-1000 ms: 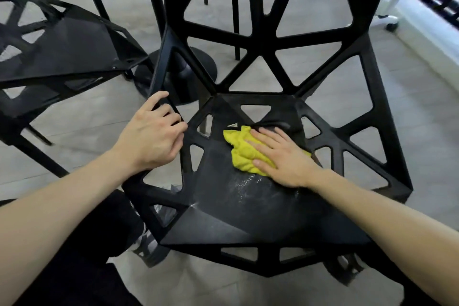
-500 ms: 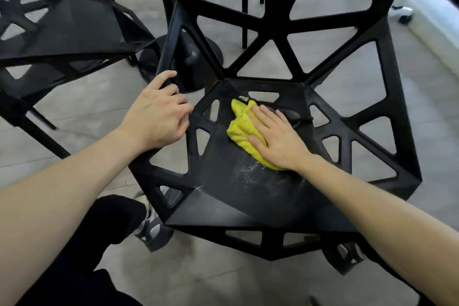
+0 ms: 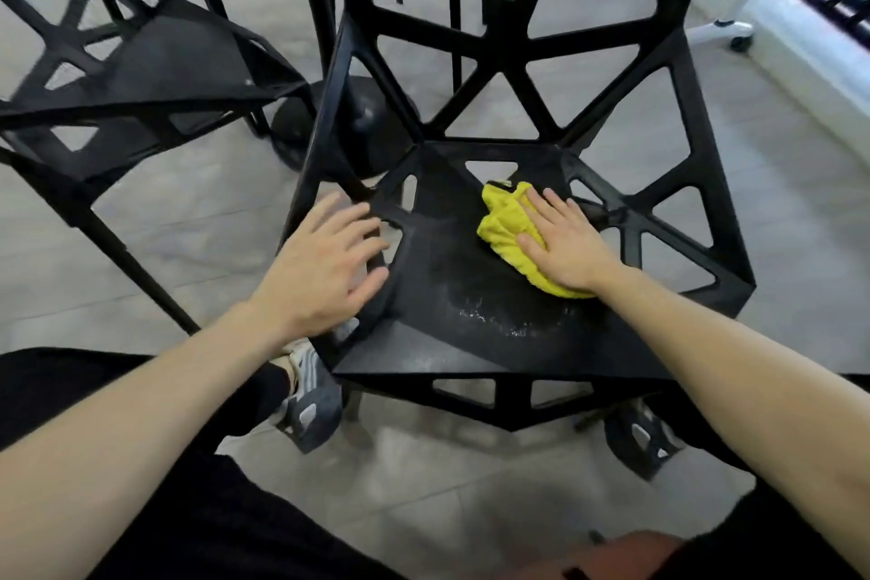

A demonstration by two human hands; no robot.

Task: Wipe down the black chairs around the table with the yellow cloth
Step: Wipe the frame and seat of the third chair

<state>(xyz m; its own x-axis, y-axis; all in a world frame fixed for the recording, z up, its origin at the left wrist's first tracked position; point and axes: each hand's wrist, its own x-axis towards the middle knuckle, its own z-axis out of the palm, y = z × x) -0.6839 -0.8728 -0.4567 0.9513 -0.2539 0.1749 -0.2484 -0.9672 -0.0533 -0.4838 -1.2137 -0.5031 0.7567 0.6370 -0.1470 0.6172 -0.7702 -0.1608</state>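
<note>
Now the right hand (image 3: 567,245) presses flat on the soft, crumpled yellow cloth (image 3: 506,231), bunched on the rigid black angular plastic chair (image 3: 452,287) seat; left hand (image 3: 325,268) spread open, empty, at the seat's edge.

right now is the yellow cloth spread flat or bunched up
Bunched up. The yellow cloth shows thick folds and ridges beside the right hand, which presses it flat-fingered onto the chair seat.

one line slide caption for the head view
Right hand presses yellow cloth on black chair seat; left hand open beside it.
</note>
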